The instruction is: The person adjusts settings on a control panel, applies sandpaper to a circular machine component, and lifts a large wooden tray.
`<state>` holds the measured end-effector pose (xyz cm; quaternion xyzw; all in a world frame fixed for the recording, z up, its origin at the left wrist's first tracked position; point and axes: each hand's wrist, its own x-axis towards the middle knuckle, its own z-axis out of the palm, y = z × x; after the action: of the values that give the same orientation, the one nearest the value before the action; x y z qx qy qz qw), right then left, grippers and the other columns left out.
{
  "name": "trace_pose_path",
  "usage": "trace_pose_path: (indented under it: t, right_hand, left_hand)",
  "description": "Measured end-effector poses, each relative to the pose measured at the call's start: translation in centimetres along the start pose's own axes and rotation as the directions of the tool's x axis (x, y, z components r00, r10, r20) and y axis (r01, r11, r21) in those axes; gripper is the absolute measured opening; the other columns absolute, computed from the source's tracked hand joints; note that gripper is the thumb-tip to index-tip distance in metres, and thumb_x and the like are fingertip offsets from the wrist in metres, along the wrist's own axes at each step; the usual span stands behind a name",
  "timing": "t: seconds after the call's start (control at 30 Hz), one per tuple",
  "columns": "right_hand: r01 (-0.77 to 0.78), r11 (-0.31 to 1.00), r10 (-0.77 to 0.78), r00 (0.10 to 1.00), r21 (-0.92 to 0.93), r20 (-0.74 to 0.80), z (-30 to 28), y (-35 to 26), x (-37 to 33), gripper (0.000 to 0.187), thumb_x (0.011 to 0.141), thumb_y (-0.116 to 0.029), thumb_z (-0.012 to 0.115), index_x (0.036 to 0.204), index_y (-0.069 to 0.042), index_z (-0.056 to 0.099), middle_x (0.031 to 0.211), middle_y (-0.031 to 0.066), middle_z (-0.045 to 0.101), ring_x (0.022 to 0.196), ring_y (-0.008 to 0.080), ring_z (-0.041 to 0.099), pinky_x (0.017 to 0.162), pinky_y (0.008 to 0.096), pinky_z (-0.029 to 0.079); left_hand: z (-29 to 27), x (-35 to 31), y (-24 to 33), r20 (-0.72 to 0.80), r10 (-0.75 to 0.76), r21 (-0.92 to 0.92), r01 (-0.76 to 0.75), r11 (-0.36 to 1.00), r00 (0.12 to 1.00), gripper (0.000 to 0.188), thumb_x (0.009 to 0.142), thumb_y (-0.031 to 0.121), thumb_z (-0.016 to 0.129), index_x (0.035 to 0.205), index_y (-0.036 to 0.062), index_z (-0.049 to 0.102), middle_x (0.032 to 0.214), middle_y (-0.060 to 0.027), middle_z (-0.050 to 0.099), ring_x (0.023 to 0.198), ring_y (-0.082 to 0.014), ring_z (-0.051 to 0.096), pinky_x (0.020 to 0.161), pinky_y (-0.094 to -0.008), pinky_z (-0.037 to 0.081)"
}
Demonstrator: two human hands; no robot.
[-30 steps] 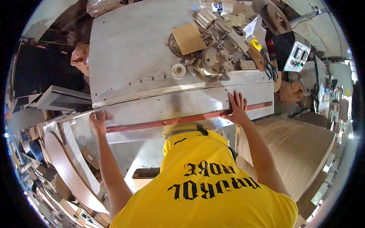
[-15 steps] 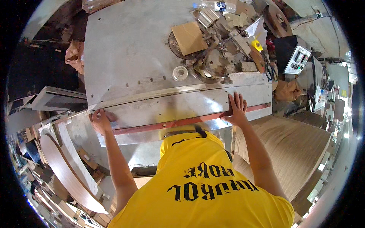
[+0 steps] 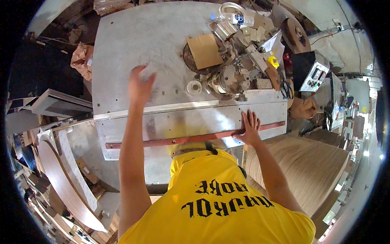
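- Left hand (image 3: 141, 83): over the metal tabletop (image 3: 122, 53), fingers parted, thumb away from them; no item visible in its grasp. Hand blurred; contact with the surface cannot be told.
- Right hand (image 3: 250, 128): spread flat, gripping nothing; fingers point away from the body across the metal front plate (image 3: 211, 118), thumb side over the red strip (image 3: 195, 138).
- Red strip: set along the near part of the front plate, between the tabletop and the person. Long axis runs left to right, right end slightly farther from the body (fisheye bend makes the exact angle doubtful).
- Key relation: the strip lies on the body side of the left hand, well apart from it; the left forearm (image 3: 132, 158) crosses in front of its left portion. The right hand is the nearer one, at the strip's right portion.
- Beyond the front plate: a pale rail (image 3: 178, 107), roughly parallel to the strip, with the left hand on its far side.
- To the left hand's right, well apart: a round pale roll (image 3: 194, 88); farther from the body, a cardboard square (image 3: 205, 51).
- Right of the roll, just beside it: a dusty machine assembly (image 3: 232, 79).
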<state>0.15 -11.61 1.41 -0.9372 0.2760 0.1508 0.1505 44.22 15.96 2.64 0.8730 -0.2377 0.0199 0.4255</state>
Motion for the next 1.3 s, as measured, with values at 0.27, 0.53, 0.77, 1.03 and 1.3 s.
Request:
trace_pose_path:
  t: [0.27,0.53,0.77,1.03,1.3]
  right_hand:
    - [-0.009,0.999,0.009,1.000,0.031,-0.006,-1.5,-1.3,0.3,0.127,0.056,-0.074,0.079,0.158,-0.024,0.022,0.165,0.0149,0.011,0.152,0.0422,0.006,0.118,0.0626,0.005]
    - [-0.049,0.993,0.051,0.998,0.111,-0.021,-2.5,-1.1,0.5,0.124,0.053,-0.073,0.080,0.156,-0.025,0.031,0.165,0.0099,0.018,0.152,0.0388,0.011,0.119,0.0607,0.006]
    - [-0.066,0.987,0.067,0.998,0.145,0.000,-2.6,-0.7,1.0,0.118,0.053,-0.066,0.084,0.153,-0.024,0.036,0.164,0.0097,0.021,0.151,0.0400,0.013,0.119,0.0607,0.009]
    - [-0.094,0.983,0.090,0.995,0.156,0.034,-2.9,-1.0,1.1,0.121,0.051,-0.064,0.086,0.153,-0.025,0.035,0.164,0.0089,0.020,0.152,0.0391,0.011,0.120,0.0592,0.007]
    - [-0.112,0.983,0.099,0.991,0.149,0.089,-3.3,-1.3,1.5,0.121,0.051,-0.061,0.088,0.154,-0.025,0.035,0.165,0.0091,0.016,0.152,0.0390,0.007,0.120,0.0583,0.005]
  left_hand:
    - [14.9,12.7,9.9,0.447,0.152,0.318,-0.315,0.894,0.882,0.069,0.084,0.043,0.073,0.141,0.0106,0.050,0.155,-0.0075,0.035,0.137,-0.0369,0.037,0.109,-0.0535,0.034]
    - [19.2,15.8,11.9,0.579,0.020,0.374,-0.287,0.882,0.815,0.053,0.082,0.034,0.077,0.128,0.0109,0.062,0.144,-0.0115,0.047,0.128,-0.0356,0.046,0.105,-0.0518,0.040]
    - [12.7,20.5,6.0,0.465,0.092,-0.184,-0.005,0.983,0.880,0.031,0.085,0.023,0.075,0.104,-0.0009,0.070,0.094,-0.0068,0.070,0.084,-0.0163,0.063,0.078,-0.0316,0.051]
    - [3.9,25.6,4.7,0.185,-0.225,-0.035,0.235,0.971,0.957,0.038,0.094,0.031,0.065,0.113,-0.0015,0.070,0.099,-0.0087,0.072,0.083,-0.0163,0.064,0.075,-0.0329,0.051]
    - [7.4,23.4,4.9,0.254,-0.198,-0.075,0.224,0.972,0.947,0.037,0.096,0.027,0.061,0.118,-0.0019,0.069,0.105,-0.0130,0.073,0.094,-0.0187,0.066,0.086,-0.0334,0.049]
